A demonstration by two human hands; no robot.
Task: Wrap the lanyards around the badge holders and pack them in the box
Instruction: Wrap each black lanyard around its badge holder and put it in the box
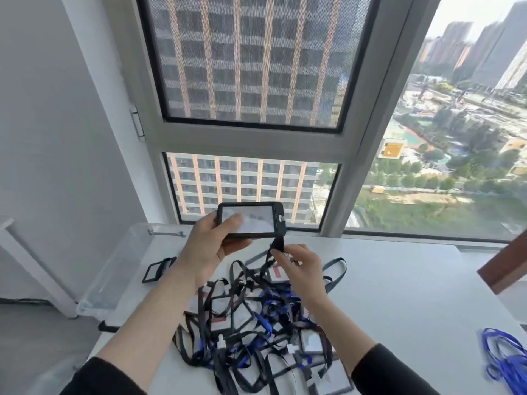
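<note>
One badge holder [251,220]: being held above the tangled pile [251,323].
Left hand [208,246]: gripping it, thumb over its window, steadying it.
Right hand [299,266]: pinching its lanyard [278,242], apparently freeing it for wrapping.
Box [119,252]: waiting at left.

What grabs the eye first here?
A black badge holder is raised mid-frame against the window, gripped by the left hand, while the right hand pinches the black strap hanging from it. Below, a tangled pile of lanyards and holders covers the near table. A clear box sits at the table's left edge.
</note>
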